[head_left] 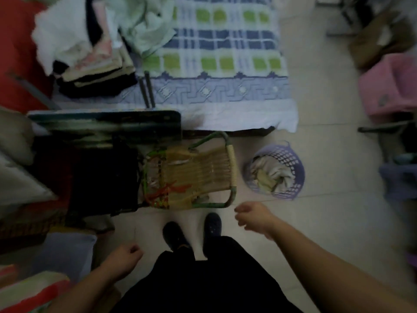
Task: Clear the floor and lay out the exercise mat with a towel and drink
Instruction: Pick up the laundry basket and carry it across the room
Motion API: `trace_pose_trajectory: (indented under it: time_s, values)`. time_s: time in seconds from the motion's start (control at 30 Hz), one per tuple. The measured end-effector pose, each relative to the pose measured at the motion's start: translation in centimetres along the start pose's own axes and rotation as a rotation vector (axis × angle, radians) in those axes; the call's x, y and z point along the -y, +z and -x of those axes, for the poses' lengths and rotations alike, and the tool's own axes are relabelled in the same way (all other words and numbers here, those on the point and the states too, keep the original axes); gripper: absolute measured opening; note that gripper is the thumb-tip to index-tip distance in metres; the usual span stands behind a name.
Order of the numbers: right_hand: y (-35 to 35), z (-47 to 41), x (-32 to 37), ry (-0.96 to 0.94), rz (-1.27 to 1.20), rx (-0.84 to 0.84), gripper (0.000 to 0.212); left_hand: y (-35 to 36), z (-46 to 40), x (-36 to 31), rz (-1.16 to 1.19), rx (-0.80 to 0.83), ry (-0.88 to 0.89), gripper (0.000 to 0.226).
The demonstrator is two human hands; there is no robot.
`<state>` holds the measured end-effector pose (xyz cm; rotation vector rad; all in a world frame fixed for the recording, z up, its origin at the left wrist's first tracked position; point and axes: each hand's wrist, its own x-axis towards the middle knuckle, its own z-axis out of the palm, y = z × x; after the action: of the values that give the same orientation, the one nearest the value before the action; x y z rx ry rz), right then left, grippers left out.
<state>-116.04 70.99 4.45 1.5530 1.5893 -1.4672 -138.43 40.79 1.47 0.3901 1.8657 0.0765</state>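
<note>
Seen from a head camera looking straight down, a person stands on a pale tiled floor point(327, 222) in a cluttered, dim and blurred room. At far left sit stacked cushions and bedding. Above them, on a bed point(225, 64) with a blue and green checked sheet, lies a pile of folded clothes point(90, 64) topped with loose white and mint cloth; one of these may be a towel, but that cannot be told. No exercise mat and no drink can be made out anywhere.

Low at left, the left hand point(123, 259) hangs with its fingers loosely curled, its grip holding nothing. Just ahead of the person's dark shoes stands a small woven chair point(198, 172) with a green metal frame, beside a dark bag or cloth. It looks light and stiff; the bare frame rail along its near edge seems the soundest place to take hold, since the weaving looks frayed and could give.

Right of the chair, the right hand point(253, 219) reaches out over the floor, fingers partly curled and relaxed, its grip on nothing, near the chair's corner but apart from it.

Further right sits a round purple laundry basket point(295, 177) with perforated walls, holding crumpled pale cloths. It should be light, and its rim handles suit lifting. At far right stands a pink stool point(388, 86).
</note>
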Motion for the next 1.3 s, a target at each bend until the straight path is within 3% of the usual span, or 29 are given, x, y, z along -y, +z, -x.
trace_pose_trajectory:
  time_s: [0.2, 0.33, 0.43, 0.6, 0.77, 0.87, 1.03, 1.3]
  values:
    - [-3.3, 3.7, -11.0, 0.112, -0.122, -0.092, 0.01, -1.2, -0.7, -0.5, -0.125, -0.103, -0.067, 0.024]
    - [-6.7, 4.4, -18.0, 0.14, -0.189, -0.137, 0.01, 0.4, -1.4, -4.3, -0.069, -0.182, -0.076, 0.036]
    - [-9.8, 4.4, -22.9, 0.134, -0.231, -0.11, 0.005, 3.7, -0.8, -9.5, -0.005, -0.217, -0.094, 0.026]
    - [-16.1, 5.3, -31.0, 0.119, -0.339, -0.1, 0.006, 13.7, 1.8, -21.3, -0.037, -0.076, -0.032, 0.02]
    - [-22.5, 7.3, -39.3, 0.232, -0.482, -0.199, 0.006, 21.1, 3.2, -31.8, -0.437, 0.07, 0.245, 0.011]
    - [-25.0, 8.1, -42.6, 0.3, -0.522, -0.243, 0.008, 22.5, 3.1, -36.3, -0.443, 0.056, 0.289, 0.01]
    - [-28.1, 6.6, -42.6, 0.353, -0.529, -0.238, 0.011, 22.0, 1.4, -40.7, -0.262, -0.047, 0.164, 0.014]
    - [-34.9, 0.0, -31.9, 0.221, -0.41, -0.186, 0.007, 19.1, -3.7, -42.0, -0.219, -0.007, 0.076, 0.018]
